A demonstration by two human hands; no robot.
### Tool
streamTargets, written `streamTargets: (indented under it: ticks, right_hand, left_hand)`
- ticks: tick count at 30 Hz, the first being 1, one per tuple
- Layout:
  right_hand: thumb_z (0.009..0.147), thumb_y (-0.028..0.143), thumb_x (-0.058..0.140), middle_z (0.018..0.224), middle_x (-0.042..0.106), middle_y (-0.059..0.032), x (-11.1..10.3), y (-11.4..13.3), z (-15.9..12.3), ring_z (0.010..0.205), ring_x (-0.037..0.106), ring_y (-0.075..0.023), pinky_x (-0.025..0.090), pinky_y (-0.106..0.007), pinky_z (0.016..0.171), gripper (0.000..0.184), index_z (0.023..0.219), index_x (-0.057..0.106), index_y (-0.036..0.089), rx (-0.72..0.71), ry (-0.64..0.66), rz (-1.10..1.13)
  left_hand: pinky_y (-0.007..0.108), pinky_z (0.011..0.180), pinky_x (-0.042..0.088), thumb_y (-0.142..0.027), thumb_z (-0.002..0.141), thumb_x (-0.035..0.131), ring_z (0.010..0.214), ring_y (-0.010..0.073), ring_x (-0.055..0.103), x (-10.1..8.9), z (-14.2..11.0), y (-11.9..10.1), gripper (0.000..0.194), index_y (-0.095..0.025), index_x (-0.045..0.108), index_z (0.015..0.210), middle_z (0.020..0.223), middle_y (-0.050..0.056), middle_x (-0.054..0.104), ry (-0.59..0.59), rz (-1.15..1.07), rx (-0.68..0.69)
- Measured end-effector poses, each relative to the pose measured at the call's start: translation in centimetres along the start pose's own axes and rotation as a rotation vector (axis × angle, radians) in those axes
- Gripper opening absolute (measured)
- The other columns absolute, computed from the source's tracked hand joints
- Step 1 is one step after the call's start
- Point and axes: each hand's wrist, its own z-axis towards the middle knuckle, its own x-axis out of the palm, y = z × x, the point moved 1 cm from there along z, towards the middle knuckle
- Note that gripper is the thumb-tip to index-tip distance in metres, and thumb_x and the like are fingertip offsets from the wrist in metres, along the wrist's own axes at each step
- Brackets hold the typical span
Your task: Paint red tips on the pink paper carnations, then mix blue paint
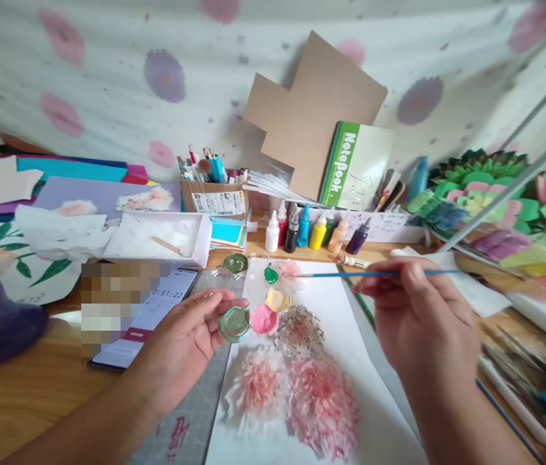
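The right hand pinches a slim blue paintbrush between thumb and fingers, the other fingers curled in below. The brush's long axis lies nearly level from side to side: its bristle end points left, towards the far side of the left hand, and its handle end sticks out to the right past the knuckles. The bristles are at the peach paint; whether they touch it cannot be told. The left hand, palm turned inward, grips the near left edge of a clear plastic palette with its fingertips. Beside those fingertips sits a well of grey-green paint, with pink paint just to its right and yellow paint beyond. Between the forearms, a white sheet bears three ruffled flowers, two pink-and-white and one dark-speckled. A smartphone lies left of the left hand, and paint bottles stand in a row beyond both hands.
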Motion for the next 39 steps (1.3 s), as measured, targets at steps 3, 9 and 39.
streamTargets:
  ticks: [3,9,39]
  right_hand:
    - [0.081,0.039,0.076,0.071,0.071,-0.0027,0.0,-0.4,-0.5,0.057,0.068,-0.0133,0.054,-0.024,0.056,0.021,0.078,0.076,0.018,0.036,-0.037,-0.069]
    - [0.071,0.04,0.082,0.069,0.07,-0.0013,0.5,-1.6,-0.9,0.052,0.065,-0.0124,0.053,-0.024,0.051,0.025,0.065,0.071,0.019,0.132,-0.081,-0.064]
    - [0.085,0.039,0.075,0.071,0.071,-0.0035,1.6,2.0,-1.7,0.061,0.067,-0.0203,0.051,-0.036,0.052,0.016,0.077,0.075,0.025,-0.307,0.142,-0.278]
  left_hand:
    - [0.027,0.065,0.059,-0.028,0.067,0.084,0.087,0.0249,0.074,-0.3,-0.3,0.0,0.011,-0.021,0.08,0.075,0.087,0.009,0.08,0.013,-0.005,-0.004]
    - [0.028,0.066,0.059,-0.043,0.054,0.093,0.092,0.0269,0.073,-0.3,-0.5,-0.1,0.032,-0.023,0.08,0.075,0.088,0.011,0.08,-0.013,0.032,0.006]
    - [0.028,0.058,0.059,-0.022,0.069,0.078,0.082,0.0259,0.074,-0.2,0.0,-0.1,0.005,-0.02,0.079,0.073,0.085,0.011,0.079,-0.011,0.041,0.018]
